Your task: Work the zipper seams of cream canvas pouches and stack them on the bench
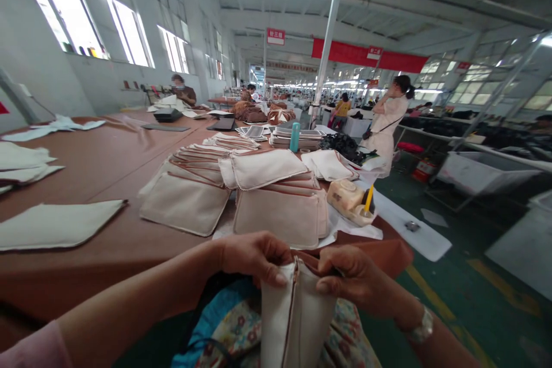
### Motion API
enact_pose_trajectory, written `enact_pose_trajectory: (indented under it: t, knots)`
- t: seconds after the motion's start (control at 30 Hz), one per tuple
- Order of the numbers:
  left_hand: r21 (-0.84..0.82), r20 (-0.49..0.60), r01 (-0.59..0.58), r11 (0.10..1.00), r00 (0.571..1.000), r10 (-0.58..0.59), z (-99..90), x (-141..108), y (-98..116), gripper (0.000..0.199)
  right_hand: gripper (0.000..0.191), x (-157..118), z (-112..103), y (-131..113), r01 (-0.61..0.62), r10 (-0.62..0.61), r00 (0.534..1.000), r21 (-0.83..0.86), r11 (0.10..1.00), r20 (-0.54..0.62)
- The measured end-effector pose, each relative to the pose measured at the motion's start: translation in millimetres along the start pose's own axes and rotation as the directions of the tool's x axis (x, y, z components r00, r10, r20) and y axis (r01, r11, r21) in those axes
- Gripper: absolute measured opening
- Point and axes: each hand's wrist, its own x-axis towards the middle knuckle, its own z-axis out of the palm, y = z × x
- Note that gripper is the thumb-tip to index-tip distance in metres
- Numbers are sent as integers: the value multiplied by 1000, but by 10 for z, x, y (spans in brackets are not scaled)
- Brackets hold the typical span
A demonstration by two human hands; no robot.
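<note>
Both your hands grip one cream stitched piece (311,319): left hand (257,256) pinching its upper left edge, right hand (357,276) its upper right. It hangs between and below them, its seam facing you; just beyond, stacked cream panels (276,215) lie on the brown-topped table (103,175).

Bottom edge cuts off the cream piece (276,316) and pink sleeve (43,348)

A broad, brown-topped bench (103,175) carries, as seen by the wearer, a single flat cream panel (56,224) at ten o'clock, a low dark grey pile (167,116) farther off at eleven, overlapping brown-edged cream rectangular panels (185,202) between eleven and twelve, and a wrinkled white sheet (357,231) at one.
</note>
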Motion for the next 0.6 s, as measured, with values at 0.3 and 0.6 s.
enact_pose_trajectory:
  t: [0.3,0.6]
  knots:
    - [329,-114,-202,923,961,251,215,216,229,27,32,52,-106,-29,-89,83,995,95,992,61]
    - [227,-129,-206,952,962,239,316,261,168,35,26,-103,64,209,6,-9,995,-30,1000,-99]
